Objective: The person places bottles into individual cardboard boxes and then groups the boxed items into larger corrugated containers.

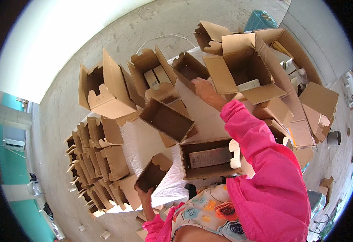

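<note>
A small open box (pixel 154 174) is held tilted at its lower corner by the left hand (pixel 146 199), probably because the thin wall is easily pinched there. The rim of an upper open box (pixel 189 67) is met by the right hand (pixel 203 87), fingers bent, though whether it is firmly gripped cannot be told. Between them an empty box (pixel 166 119) is left on the white sheet (pixel 134 139), while nested boxes (pixel 118 161) are packed in rows at left, presumably to save space.
</note>
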Demonstrator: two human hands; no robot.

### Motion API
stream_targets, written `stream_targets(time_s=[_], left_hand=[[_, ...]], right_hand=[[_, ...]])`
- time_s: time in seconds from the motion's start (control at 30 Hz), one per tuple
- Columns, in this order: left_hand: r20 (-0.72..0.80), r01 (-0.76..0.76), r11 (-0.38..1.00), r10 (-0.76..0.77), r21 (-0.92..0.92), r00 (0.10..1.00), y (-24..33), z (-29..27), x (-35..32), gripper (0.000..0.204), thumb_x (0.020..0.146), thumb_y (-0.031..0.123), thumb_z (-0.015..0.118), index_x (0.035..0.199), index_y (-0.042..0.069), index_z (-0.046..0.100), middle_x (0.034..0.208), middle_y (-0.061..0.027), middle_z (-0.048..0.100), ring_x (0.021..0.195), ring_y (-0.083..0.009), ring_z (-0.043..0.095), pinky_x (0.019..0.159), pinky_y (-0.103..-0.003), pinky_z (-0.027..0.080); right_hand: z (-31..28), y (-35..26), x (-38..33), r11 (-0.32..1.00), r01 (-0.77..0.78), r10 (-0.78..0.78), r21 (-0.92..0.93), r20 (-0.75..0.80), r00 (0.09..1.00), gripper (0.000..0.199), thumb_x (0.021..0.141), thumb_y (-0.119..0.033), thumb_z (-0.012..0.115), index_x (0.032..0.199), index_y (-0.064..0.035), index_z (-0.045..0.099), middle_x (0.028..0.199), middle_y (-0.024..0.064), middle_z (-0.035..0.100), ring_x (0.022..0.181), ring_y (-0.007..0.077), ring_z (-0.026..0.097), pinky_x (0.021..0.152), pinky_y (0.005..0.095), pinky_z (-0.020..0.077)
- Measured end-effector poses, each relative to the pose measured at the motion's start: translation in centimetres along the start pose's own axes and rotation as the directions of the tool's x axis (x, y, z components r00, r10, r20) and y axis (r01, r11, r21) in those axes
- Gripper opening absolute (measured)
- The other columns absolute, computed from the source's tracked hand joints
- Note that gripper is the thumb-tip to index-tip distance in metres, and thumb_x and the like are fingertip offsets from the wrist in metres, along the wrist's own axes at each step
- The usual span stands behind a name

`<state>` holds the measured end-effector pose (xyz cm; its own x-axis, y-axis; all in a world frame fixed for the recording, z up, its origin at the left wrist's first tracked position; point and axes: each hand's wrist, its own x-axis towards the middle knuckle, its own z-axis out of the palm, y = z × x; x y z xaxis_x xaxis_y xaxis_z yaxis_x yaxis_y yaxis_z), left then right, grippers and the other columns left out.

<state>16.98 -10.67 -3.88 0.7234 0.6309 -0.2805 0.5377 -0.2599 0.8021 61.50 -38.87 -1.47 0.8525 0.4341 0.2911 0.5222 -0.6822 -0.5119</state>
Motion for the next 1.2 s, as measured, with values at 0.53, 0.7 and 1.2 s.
stream_targets(time_s=[0.53,0.7,1.2], left_hand=[[-0.123,0.039,0.999,-0.042,-0.025,0.992,-1.7,0.6,-0.6,0.073,0.058,0.0,0.062,0.123,0.004,0.029,0.116,-0.0141,0.042,0.108,-0.0262,0.041,0.095,-0.034,0.029],[-0.11,0.031,0.999,-0.033,-0.027,0.993,0.4,0.5,-0.4,0.069,0.061,-0.002,0.062,0.122,0.003,0.03,0.115,-0.0168,0.044,0.108,-0.0276,0.042,0.094,-0.034,0.03],[-0.038,-0.083,0.995,0.081,-0.051,0.996,-1.7,-0.7,0.1,0.065,0.064,-0.001,0.058,0.123,0.001,0.03,0.115,-0.0194,0.044,0.107,-0.0289,0.043,0.093,-0.034,0.032]], right_hand=[[-12.0,8.6,11.1,0.739,-0.317,0.198,-0.595,-0.258,0.946,0.019,0.074,-0.008,0.05,0.09,-0.003,0.058,0.085,0.0127,0.061,0.08,0.0298,0.059,0.064,0.0383,0.0481],[-14.9,8.0,5.8,0.938,-0.072,-0.08,-0.339,-0.413,0.907,0.023,0.074,-0.002,0.046,0.094,-0.0026,0.057,0.088,0.0155,0.06,0.08,0.0301,0.058,0.068,0.0382,0.0478],[-13.1,-4.6,-9.8,0.993,-0.116,0.113,0.005,-0.279,0.954,0.012,0.072,-0.003,0.051,0.083,0.0009,0.054,0.074,0.0234,0.054,0.071,0.0387,0.054,0.06,0.0407,0.0441]])
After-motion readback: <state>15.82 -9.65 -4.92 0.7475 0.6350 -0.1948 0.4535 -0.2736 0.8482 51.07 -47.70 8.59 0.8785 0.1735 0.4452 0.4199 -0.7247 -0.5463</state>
